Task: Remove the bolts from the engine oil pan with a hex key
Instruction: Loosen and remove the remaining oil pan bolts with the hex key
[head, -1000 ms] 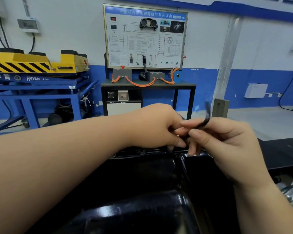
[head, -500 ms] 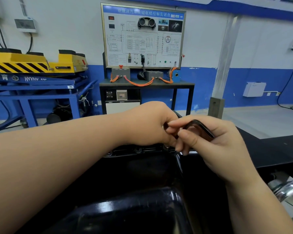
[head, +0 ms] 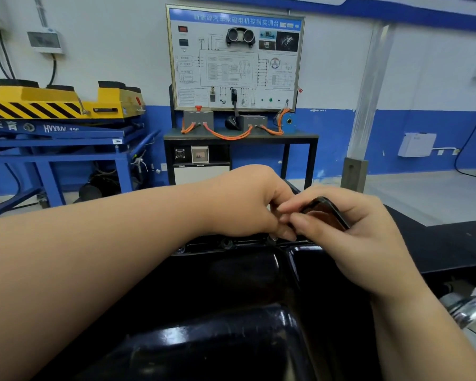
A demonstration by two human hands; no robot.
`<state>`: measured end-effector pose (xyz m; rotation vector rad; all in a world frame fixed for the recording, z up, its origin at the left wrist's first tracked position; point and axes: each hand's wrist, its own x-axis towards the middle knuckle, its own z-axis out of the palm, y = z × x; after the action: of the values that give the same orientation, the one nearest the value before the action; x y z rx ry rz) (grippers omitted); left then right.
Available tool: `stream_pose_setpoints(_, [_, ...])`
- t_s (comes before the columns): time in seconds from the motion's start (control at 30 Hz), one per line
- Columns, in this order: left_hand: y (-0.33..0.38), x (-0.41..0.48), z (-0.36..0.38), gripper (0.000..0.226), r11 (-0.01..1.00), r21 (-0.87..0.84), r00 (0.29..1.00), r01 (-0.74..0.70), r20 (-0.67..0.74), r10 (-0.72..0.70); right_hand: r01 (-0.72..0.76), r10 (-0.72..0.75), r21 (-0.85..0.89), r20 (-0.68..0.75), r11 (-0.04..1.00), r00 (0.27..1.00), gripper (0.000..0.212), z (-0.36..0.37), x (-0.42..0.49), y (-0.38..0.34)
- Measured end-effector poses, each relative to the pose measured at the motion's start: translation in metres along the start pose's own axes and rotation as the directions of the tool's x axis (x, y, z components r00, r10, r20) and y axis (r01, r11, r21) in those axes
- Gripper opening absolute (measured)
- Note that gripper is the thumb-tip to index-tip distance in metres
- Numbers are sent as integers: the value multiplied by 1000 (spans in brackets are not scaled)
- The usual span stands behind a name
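From the head camera, we had both hands together over the far rim of the oil pan (head: 231, 287), a glossy black shell that filled the lower frame in front of us. Our right hand (head: 363, 243) pinched the long arm of the hex key (head: 329, 210) between thumb and forefingers, with the dark bar lying across the fingers. Our left hand (head: 248, 204) was curled, its fingertips meeting the right's at the key's bend. It seemed to steady the short leg, though that leg and its tip were hidden. Along the far flange, bolt heads (head: 227, 244) showed beside and just under the fingertips, seated in the rim. We could not tell which bolt the key sat in.

We judged the key stiff, thin and light, and likely to roll in bare fingers. The end of the long arm offered leverage, and the bend offered guidance. The bolts looked small and easy to drop once loose. The pan looked rigid and heavy, so it needed no holding.

Behind stood a wiring training board (head: 235, 59) on a desk (head: 294, 137), and a yellow lift platform (head: 52, 103).
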<state>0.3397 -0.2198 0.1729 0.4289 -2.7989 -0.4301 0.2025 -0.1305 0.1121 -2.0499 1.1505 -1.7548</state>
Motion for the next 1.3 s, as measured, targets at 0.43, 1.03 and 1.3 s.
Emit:
stream_pose_setpoints(0.43, [-3, 0, 0, 15, 1000, -8, 1000, -16, 22, 16, -74, 5, 450, 153, 890, 988, 34, -10, 0, 3])
stream_pose_setpoints(1.03, [-3, -3, -1, 5, 999, 50, 999, -4, 42, 2, -152, 50, 410, 249, 899, 967, 34, -4, 1, -2])
stream_pose_setpoints(1.3, [-4, -6, -3, 14, 999, 31, 999, -7, 32, 6, -100, 27, 359, 202, 928, 979, 41, 7, 3, -4])
